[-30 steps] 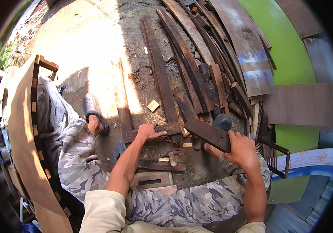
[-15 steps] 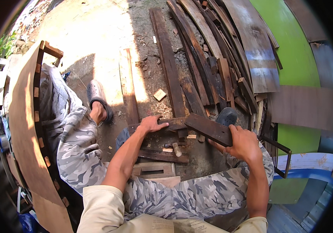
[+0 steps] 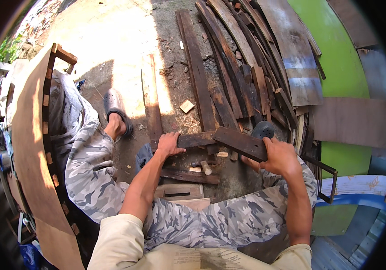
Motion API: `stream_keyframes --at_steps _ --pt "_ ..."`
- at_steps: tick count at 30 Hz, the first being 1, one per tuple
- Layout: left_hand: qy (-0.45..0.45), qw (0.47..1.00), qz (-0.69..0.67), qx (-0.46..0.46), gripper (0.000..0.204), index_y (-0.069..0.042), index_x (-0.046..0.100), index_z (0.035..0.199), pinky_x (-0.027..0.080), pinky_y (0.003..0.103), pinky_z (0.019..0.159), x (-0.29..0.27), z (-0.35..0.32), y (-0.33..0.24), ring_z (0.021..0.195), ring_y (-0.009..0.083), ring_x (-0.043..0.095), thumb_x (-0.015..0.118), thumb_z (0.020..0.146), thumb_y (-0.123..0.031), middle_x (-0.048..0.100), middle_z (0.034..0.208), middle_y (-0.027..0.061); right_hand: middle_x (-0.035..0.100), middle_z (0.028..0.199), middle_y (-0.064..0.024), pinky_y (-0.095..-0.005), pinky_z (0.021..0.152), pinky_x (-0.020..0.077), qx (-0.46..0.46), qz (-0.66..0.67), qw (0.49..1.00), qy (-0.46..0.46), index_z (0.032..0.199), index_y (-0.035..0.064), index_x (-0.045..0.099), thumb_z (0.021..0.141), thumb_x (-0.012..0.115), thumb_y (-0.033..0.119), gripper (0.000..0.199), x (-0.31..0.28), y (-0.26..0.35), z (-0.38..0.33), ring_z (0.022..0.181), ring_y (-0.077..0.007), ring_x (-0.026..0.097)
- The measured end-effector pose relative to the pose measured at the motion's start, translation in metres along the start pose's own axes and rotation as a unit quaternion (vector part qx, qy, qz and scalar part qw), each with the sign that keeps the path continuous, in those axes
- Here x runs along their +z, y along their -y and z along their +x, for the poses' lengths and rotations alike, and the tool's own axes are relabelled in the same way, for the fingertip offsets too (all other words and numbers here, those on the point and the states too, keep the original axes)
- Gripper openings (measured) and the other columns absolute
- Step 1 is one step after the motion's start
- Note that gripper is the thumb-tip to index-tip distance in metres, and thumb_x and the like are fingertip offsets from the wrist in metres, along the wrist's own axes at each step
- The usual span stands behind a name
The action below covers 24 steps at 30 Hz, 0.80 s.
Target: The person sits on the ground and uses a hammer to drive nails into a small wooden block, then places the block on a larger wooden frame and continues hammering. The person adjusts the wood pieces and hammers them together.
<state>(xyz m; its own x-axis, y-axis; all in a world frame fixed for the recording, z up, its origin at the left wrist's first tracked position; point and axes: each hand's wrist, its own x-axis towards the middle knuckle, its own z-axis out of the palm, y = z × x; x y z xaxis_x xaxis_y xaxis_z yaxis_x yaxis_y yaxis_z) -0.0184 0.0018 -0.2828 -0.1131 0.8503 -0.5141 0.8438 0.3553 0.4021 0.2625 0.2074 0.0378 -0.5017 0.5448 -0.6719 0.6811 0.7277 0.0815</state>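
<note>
My left hand point(image 3: 170, 144) presses flat on the left end of a dark wooden slat point(image 3: 193, 140) lying crosswise in front of me. Gripped in my right hand point(image 3: 279, 156) is the near end of a second dark slat point(image 3: 240, 142), which angles up to the left and overlaps the first one. Below the slats a hammer point(image 3: 205, 167) lies on the ground beside small wood offcuts. My legs in camouflage trousers frame the spot, with a dark shoe point(image 3: 263, 129) just behind the right hand.
A pile of long weathered planks point(image 3: 229, 58) runs away at the top. A green curved panel point(image 3: 337, 58) and brown boards stand at the right. A curved plywood frame point(image 3: 31, 148) stands to my left. A small wooden box point(image 3: 178, 191) sits between my knees.
The slat in my right hand has swung down and now lies over the right end of the slat under my left hand. The view has shifted slightly.
</note>
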Motion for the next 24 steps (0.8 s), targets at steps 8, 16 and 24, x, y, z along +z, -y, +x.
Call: stream_keyframes --at_steps 8,16,24 --pt "0.002 1.0 -0.027 -0.015 0.082 -0.013 0.057 0.135 0.047 0.046 0.099 0.012 -0.01 -0.009 0.116 0.0345 0.061 0.083 0.069 -0.056 0.066 0.119 0.0153 0.067 0.109 -0.0173 -0.0445 0.086 0.0562 0.009 -0.007 1.0 0.003 0.12 0.0019 0.057 0.074 0.08 0.045 0.068 0.002 0.008 0.003 0.098 -0.0355 0.07" --pt "-0.013 0.999 -0.034 0.015 0.081 -0.007 0.059 0.133 0.046 0.046 0.1 0.02 -0.021 -0.008 0.116 0.0356 0.061 0.08 0.072 -0.057 0.067 0.119 0.0179 0.066 0.113 -0.0173 -0.0429 0.088 0.056 -0.006 -0.012 1.0 0.014 0.122 0.0015 0.057 0.077 0.077 0.053 0.071 -0.001 0.013 0.011 0.101 -0.0344 0.069" --pt "-0.004 0.998 -0.061 0.001 0.087 -0.003 0.059 0.132 0.046 0.047 0.102 0.018 -0.015 -0.005 0.115 0.0382 0.062 0.071 0.076 -0.068 0.067 0.118 0.0229 0.067 0.11 -0.0158 -0.043 0.086 0.0558 -0.019 -0.01 1.0 0.011 0.118 0.0036 0.057 0.069 0.086 0.046 0.071 0.003 0.018 0.014 0.1 -0.0334 0.07"
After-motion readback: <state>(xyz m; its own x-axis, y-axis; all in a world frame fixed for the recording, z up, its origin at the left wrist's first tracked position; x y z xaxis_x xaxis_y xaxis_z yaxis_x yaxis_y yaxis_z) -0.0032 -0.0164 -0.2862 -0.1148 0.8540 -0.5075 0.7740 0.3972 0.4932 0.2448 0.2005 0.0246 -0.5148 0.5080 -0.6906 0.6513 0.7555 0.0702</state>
